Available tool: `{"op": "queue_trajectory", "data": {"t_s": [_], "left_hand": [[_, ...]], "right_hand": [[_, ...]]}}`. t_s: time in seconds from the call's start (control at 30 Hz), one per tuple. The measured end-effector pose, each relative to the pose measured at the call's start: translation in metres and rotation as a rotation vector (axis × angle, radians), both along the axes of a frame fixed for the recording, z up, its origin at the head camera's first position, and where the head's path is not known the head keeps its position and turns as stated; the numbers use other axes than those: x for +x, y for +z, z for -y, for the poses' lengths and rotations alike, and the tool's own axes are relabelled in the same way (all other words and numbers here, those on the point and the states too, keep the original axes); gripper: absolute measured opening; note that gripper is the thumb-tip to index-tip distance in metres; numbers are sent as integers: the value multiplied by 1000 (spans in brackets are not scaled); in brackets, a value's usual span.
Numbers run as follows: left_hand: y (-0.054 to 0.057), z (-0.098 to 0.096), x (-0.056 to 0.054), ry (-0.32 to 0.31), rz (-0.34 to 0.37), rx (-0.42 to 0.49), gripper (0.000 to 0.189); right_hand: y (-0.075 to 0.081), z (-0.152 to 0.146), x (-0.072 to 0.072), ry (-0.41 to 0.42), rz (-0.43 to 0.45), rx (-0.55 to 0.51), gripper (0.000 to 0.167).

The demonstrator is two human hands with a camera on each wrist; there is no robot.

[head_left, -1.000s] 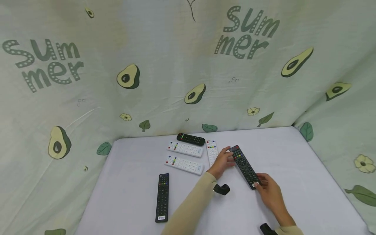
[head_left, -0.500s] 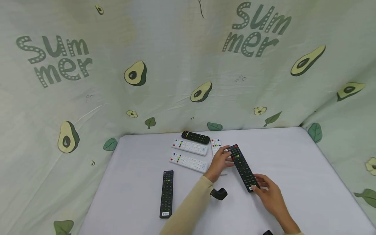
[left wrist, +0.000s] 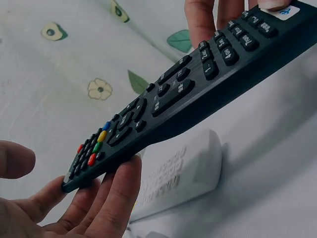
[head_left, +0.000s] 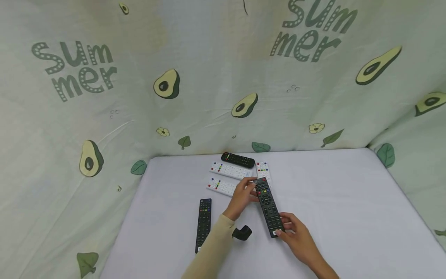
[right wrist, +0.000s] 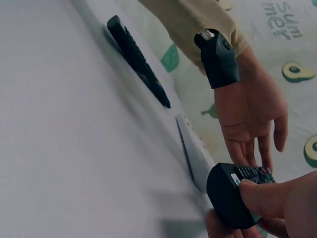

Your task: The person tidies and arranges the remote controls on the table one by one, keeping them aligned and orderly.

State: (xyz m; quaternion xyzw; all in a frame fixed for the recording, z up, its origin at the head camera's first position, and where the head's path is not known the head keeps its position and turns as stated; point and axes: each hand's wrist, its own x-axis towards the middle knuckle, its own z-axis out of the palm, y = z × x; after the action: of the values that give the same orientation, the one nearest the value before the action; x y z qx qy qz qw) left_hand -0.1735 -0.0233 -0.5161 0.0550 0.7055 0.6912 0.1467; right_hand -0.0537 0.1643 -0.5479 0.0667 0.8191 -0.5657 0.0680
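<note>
A long black remote control (head_left: 268, 209) is held above the white table, its far end tilted left in the head view. My right hand (head_left: 296, 236) grips the near end, and in the right wrist view the thumb (right wrist: 267, 198) presses on top beside a white label. At the far end is my left hand (head_left: 241, 198). In the left wrist view its fingers (left wrist: 121, 193) lie under the remote's end with buttons facing up, while the thumb (left wrist: 15, 159) stands apart from it.
Beyond the hands lie white remotes, one (head_left: 230, 170) behind another (head_left: 221, 186), and a third (head_left: 263, 169) upright to their right. A shorter black remote (head_left: 238, 160) is at the back edge. Another long black remote (head_left: 203, 221) lies left, partly behind the left sleeve (head_left: 209, 252).
Both hands have moved left and slightly nearer with the black remote control, which now points more nearly straight away. The head view has shifted a little to the left.
</note>
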Motion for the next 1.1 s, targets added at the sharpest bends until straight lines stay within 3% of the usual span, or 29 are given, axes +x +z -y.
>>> {"op": "queue_trajectory", "data": {"t_s": [0.37, 0.63, 0.93, 1.1], "left_hand": [[-13, 40, 10, 49, 24, -63, 38], [-18, 69, 15, 145, 34, -100, 28], [-27, 84, 21, 211, 28, -188, 20], [-27, 90, 24, 235, 23, -282, 20]], "right_hand": [[-6, 32, 7, 122, 27, -133, 61], [-12, 49, 12, 255, 3, -207, 62], [-16, 65, 14, 316, 29, -197, 63], [-18, 74, 13, 349, 42, -190, 65]]}}
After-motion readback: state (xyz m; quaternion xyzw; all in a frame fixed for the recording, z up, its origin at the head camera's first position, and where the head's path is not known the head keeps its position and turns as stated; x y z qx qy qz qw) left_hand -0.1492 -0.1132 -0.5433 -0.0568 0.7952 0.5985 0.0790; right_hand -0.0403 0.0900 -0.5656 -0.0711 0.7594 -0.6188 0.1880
